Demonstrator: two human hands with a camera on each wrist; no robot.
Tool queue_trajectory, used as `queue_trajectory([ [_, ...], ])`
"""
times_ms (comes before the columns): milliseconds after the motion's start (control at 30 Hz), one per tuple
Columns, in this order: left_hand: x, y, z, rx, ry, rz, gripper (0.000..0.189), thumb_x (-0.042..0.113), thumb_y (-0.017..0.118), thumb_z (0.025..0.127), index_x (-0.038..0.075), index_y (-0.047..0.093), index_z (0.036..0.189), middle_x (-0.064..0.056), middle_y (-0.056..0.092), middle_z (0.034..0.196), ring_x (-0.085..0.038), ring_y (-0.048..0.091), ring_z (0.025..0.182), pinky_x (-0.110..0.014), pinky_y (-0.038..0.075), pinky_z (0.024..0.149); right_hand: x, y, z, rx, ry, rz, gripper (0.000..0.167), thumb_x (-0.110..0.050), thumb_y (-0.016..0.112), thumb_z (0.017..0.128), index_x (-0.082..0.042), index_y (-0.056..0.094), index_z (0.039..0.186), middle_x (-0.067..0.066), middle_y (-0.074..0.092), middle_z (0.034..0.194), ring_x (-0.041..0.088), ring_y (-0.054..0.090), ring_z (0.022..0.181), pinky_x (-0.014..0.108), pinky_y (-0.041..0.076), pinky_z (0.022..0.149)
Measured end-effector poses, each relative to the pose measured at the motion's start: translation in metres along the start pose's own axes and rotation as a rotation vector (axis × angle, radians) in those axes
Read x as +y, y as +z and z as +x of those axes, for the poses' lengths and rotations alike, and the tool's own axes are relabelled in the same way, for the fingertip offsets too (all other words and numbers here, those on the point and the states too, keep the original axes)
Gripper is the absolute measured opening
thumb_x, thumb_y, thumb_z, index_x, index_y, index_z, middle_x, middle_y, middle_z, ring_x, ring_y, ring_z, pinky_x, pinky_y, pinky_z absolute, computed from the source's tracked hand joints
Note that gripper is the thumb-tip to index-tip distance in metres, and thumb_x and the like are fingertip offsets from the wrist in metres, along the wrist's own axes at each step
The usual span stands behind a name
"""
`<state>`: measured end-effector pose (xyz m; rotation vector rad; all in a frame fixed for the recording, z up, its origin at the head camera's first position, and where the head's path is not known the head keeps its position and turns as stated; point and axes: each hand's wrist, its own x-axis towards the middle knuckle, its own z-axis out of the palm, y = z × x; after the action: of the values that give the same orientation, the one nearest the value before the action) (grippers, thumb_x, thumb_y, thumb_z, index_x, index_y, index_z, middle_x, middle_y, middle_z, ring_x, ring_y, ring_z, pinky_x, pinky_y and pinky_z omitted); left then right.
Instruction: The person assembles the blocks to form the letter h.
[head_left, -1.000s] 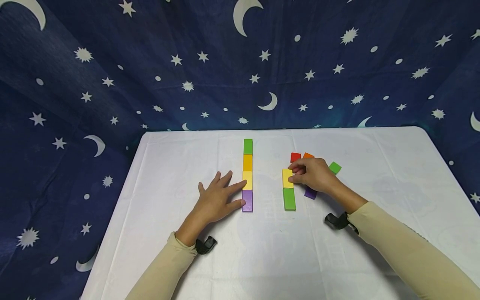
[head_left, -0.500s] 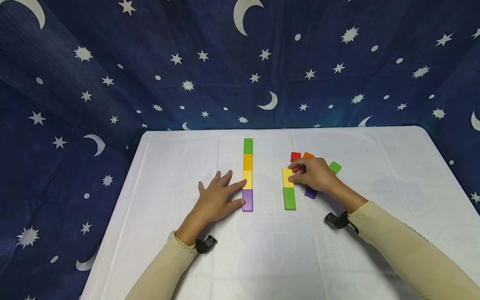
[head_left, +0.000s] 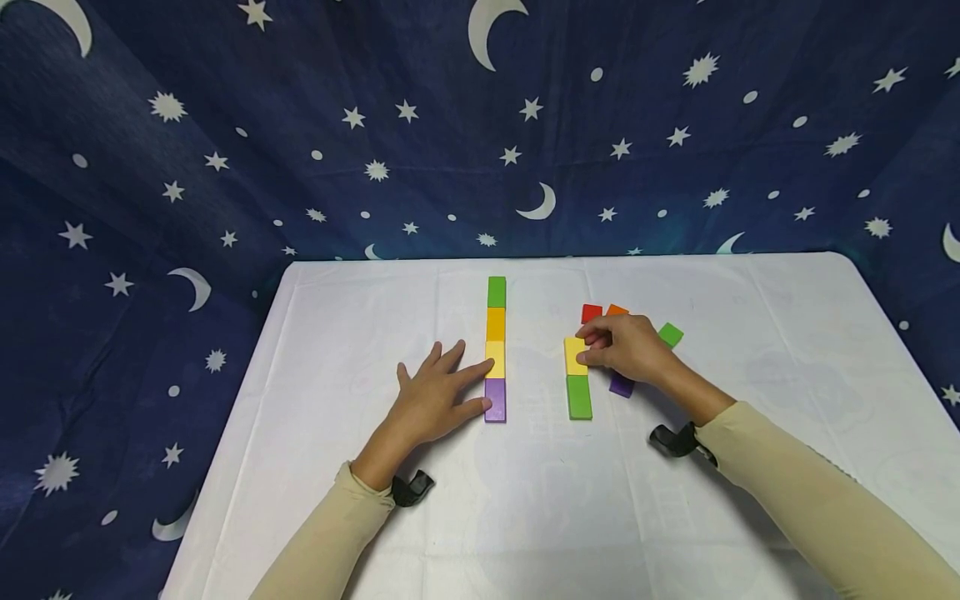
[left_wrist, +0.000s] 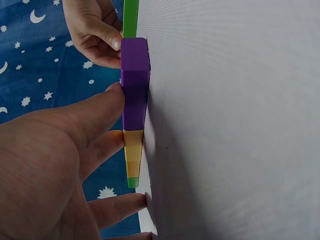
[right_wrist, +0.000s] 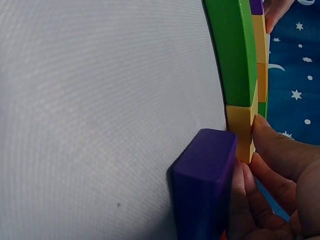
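Note:
A straight row of wooden blocks lies on the white table: green, orange-yellow, yellow and purple. My left hand has its fingers spread; thumb tip touches the purple block's left side, and the index fingertip touches the yellow one. To the right, a second yellow block sits end to end with a green block. My right hand pinches that yellow block with thumb and index finger, as the right wrist view shows at the yellow block.
Around my right hand lie a red block, an orange block partly covered by the hand, a green block and a purple block. A dark blue star-patterned cloth hangs behind the white table.

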<state>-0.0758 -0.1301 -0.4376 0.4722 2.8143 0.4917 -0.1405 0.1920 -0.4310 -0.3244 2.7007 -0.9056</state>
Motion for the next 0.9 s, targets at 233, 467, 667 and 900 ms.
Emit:
queue_trajectory([
  [233,0.0003,-0.0003,0.0,-0.003,-0.001,0.003,0.061,0.058,0.068,0.092,0.042,0.052,0.148,-0.011,0.036,0.165,-0.046,0.024,0.154,-0.089,0.015,0.104,-0.0008,0.001,-0.0005,-0.001,0.011,0.001,0.037,-0.021,0.086,0.082,-0.006,0.075,0.114,0.002,0.069,0.087,0.017,0.062,0.084,0.031,0.047,0.075],
  [467,0.0001,-0.0002,-0.0002,0.002,0.001,-0.005,0.061,0.057,0.069,0.092,0.041,0.053,0.148,-0.011,0.037,0.165,-0.046,0.024,0.154,-0.089,0.014,0.104,-0.001,0.0008,-0.0014,0.002,0.013,0.009,0.037,-0.021,0.086,0.082,-0.006,0.075,0.114,0.002,0.069,0.087,0.017,0.061,0.083,0.03,0.047,0.073],
  [667,-0.0004,0.0003,-0.0001,0.004,0.002,-0.009,0.06,0.057,0.069,0.092,0.041,0.053,0.148,-0.011,0.036,0.165,-0.045,0.024,0.155,-0.089,0.014,0.104,-0.0018,0.0005,-0.0017,0.002,0.01,0.011,0.037,-0.021,0.086,0.082,-0.006,0.075,0.114,0.002,0.069,0.086,0.017,0.06,0.082,0.03,0.046,0.073],
  [900,-0.0012,0.0011,0.0,0.001,0.003,-0.009,0.06,0.057,0.068,0.092,0.042,0.052,0.148,-0.01,0.036,0.166,-0.045,0.023,0.155,-0.089,0.013,0.105,-0.001,0.0006,-0.0012,0.001,-0.001,0.007,0.036,-0.02,0.086,0.082,-0.006,0.076,0.114,0.002,0.069,0.086,0.016,0.061,0.082,0.031,0.047,0.074],
])
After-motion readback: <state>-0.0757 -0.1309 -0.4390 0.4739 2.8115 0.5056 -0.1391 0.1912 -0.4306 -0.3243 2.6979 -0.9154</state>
